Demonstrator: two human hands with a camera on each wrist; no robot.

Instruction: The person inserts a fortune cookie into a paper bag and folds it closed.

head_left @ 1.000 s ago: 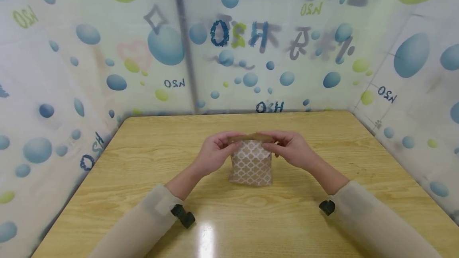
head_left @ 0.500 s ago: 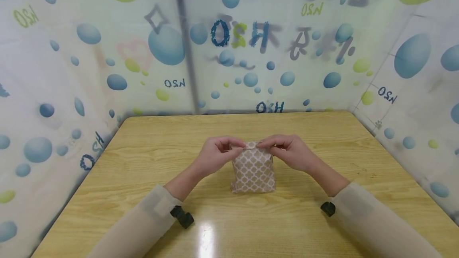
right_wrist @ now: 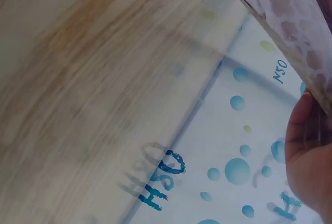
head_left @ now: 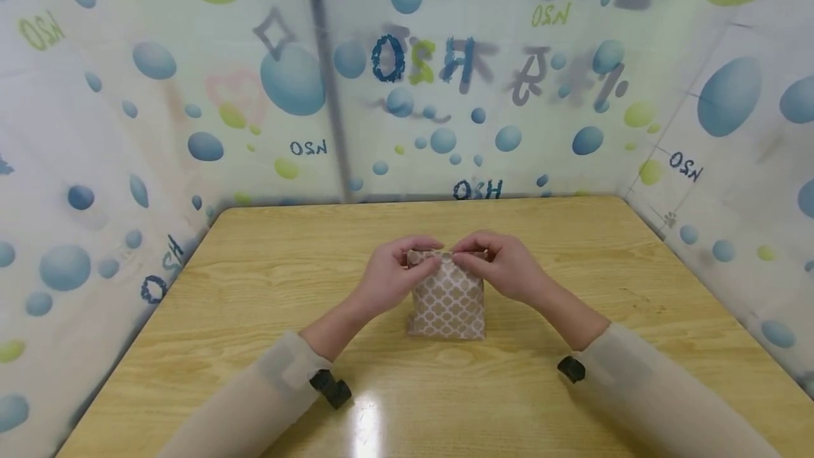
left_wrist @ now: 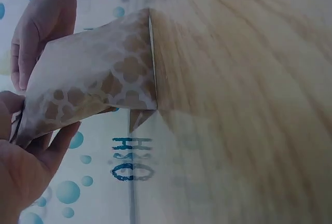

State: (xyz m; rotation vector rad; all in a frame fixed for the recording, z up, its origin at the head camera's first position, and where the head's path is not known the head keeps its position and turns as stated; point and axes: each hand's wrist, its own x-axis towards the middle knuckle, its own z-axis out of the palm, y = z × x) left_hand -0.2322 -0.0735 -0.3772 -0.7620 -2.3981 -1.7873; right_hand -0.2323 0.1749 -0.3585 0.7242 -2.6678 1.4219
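A brown paper bag (head_left: 449, 302) with a white lattice pattern stands upright on the table, its lower edge against the wood. At its top edge, my left hand (head_left: 391, 271) pinches the left part between thumb and fingers. My right hand (head_left: 505, 267) pinches the same edge on the right, with the two hands' fingertips nearly meeting. From the left wrist view, the bag (left_wrist: 98, 68) bulges in the middle and narrows toward the gripped end. The fingers cover much of the top edge. Whatever may be inside the bag is hidden.
The wooden table (head_left: 286, 253) reaches back to a wall covering (head_left: 445, 126) printed with blue and green drops. Similar coverings rise at the left and right sides. A glare spot lies on the table near the front.
A plain brown strip showed above the bag's top at first; then a patterned fold lay there between the hands. Now the thumbs press on the front of the top edge, the hands slightly closer together.
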